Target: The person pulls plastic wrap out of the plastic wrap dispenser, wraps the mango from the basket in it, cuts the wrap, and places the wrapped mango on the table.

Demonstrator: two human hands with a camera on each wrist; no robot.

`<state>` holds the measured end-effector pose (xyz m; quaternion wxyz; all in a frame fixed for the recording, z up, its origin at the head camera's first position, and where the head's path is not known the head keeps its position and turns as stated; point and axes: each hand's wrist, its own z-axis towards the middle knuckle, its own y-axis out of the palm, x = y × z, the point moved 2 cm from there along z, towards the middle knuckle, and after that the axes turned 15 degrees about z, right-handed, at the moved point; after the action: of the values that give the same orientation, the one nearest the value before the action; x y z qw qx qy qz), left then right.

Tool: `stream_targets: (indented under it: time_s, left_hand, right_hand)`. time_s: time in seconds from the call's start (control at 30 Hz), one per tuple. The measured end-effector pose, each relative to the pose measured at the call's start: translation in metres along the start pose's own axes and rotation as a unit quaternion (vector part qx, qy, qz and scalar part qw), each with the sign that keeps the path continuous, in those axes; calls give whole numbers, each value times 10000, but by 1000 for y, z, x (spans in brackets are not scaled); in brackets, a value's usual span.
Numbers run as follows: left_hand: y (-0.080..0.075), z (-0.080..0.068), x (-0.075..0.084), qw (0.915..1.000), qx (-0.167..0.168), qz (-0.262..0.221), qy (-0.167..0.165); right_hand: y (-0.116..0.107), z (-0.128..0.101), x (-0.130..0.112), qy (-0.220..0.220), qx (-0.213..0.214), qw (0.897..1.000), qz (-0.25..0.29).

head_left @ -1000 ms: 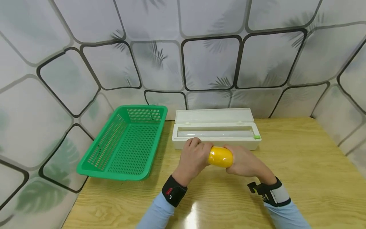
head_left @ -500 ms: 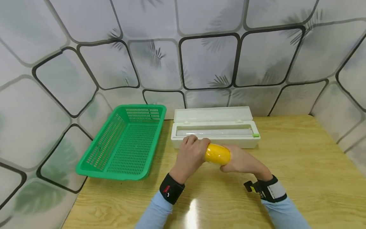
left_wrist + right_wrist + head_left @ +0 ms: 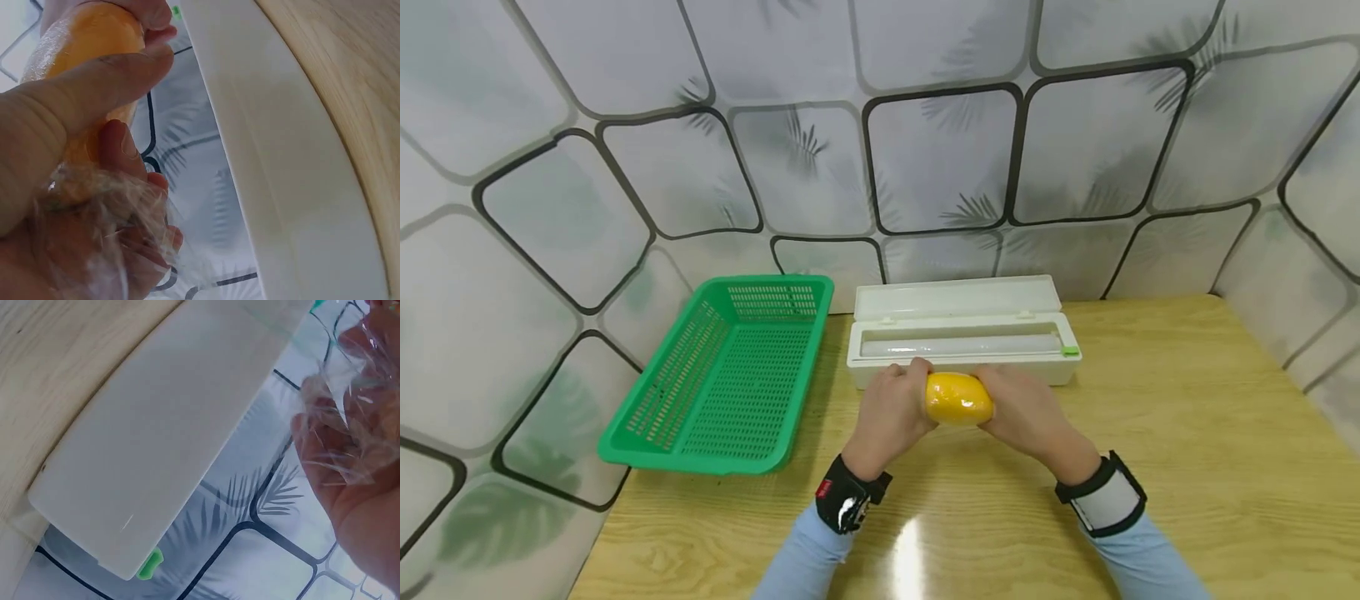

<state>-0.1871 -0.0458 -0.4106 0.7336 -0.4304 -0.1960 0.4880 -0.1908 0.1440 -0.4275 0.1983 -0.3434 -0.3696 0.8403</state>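
Observation:
A smooth, glossy yellow oblong thing (image 3: 958, 398) in clear cling film is held up between both hands, in front of the white box. My left hand (image 3: 891, 414) grips its left end; in the left wrist view the thumb lies across it and loose film (image 3: 119, 231) gathers under the fingers. At the other end my right hand (image 3: 1028, 414) holds on, with crumpled film (image 3: 359, 412) across its palm and fingers in the right wrist view. Just beyond stands the white cling film dispenser (image 3: 962, 372), lid raised, a roll of film (image 3: 962, 345) inside.
To the left, a green perforated plastic basket (image 3: 718, 462) sits on the wooden table (image 3: 1187, 433). A light green slider (image 3: 1070, 351) is at the dispenser's right end. Patterned cloth walls (image 3: 940, 158) rise behind and at the sides.
The hands and the yellow thing have shifted slightly left in the head view. The right hand and wrist have turned, and the yellow thing has levelled out from its slant.

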Motion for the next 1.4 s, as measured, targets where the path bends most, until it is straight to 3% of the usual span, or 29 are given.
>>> stream_targets:
  time_s: [0.1, 0.17, 0.27, 0.37, 0.5, 0.57, 0.6, 0.67, 0.77, 0.87, 1.0, 1.13, 1.2, 1.3, 1.4]
  left_hand:
    - [0, 0, 0, 9995, -177, -276, -3]
    - [1, 0, 0, 9967, -475, -657, -41]
    - [4, 0, 0, 9850, -1031, -1377, -153]
    - [6, 1, -1, 9613, -1541, -2253, -374]
    - [7, 3, -1, 9156, -1998, -3405, -765]
    - [8, 4, 2, 8992, -2126, -3720, -884]
    - [8, 5, 3, 8982, -2153, -3725, -899]
    - [8, 4, 5, 9046, -2126, -3582, -907]
    - [7, 2, 8, 9190, -1992, -3244, -1028]
    - [4, 1, 9, 9356, -1584, -2994, -994]
    - [-2, 3, 5, 9605, -777, -2620, -520]
    - [-4, 4, -1, 9725, -523, -2260, -193]
    - [-3, 4, -4, 9700, -643, -2340, -177]
    - [-2, 4, -6, 9536, -697, -2909, -341]
    - [1, 5, -3, 9123, -312, -4027, -675]
  right_hand:
    - [2, 0, 2, -320, 245, 9991, -99]
    - [4, -1, 4, -540, 424, 9974, -204]
    - [5, -1, 7, -807, 719, 9935, -369]
    - [6, 0, 9, -980, 1051, 9883, -505]
    - [3, 0, 10, -1057, 1401, 9827, -584]
    - [1, -1, 11, -1036, 1419, 9823, -642]
    - [0, -2, 11, -1009, 1371, 9832, -654]
    - [-2, -3, 12, -912, 1209, 9860, -694]
    - [-4, -5, 13, -584, 904, 9923, -607]
    - [-6, -5, 12, -167, 703, 9967, -383]
    - [-5, -2, 8, 107, 865, 9961, -162]
    - [-3, 0, 2, 157, 1152, 9931, -184]
    - [0, 0, 0, 289, 1181, 9923, -227]
    - [6, -1, -4, 494, 1258, 9905, -237]
    - [12, -1, -11, 604, 1529, 9863, -153]
